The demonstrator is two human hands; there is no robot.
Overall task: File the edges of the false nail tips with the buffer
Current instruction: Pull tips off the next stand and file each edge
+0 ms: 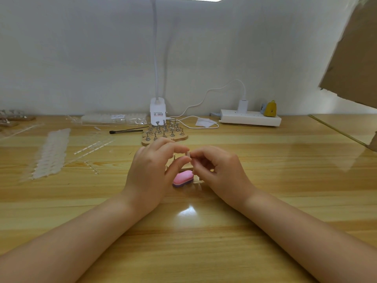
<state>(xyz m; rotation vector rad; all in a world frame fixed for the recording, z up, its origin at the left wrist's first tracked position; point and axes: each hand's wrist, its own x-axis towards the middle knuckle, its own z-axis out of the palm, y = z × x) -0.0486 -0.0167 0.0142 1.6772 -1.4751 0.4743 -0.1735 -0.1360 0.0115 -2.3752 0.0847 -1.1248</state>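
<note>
Both my hands meet over the middle of the wooden table (204,231). My left hand (151,172) and my right hand (220,170) pinch a small clear false nail tip (188,154) between their fingertips. The pink buffer block (183,178) with a purple underside lies on the table just below the hands, touched by neither. A few clear nail tips (199,183) lie beside the buffer, partly hidden by my right hand. Part of a small stand shows behind my fingers.
A wooden stand with several metal nail holders (164,132) sits behind the hands. Strips of nail tips (50,154) and clear plastic packs (114,119) lie at left. A lamp base (157,111), cable, power strip (250,117) and a black-tipped tool (126,131) are at the back.
</note>
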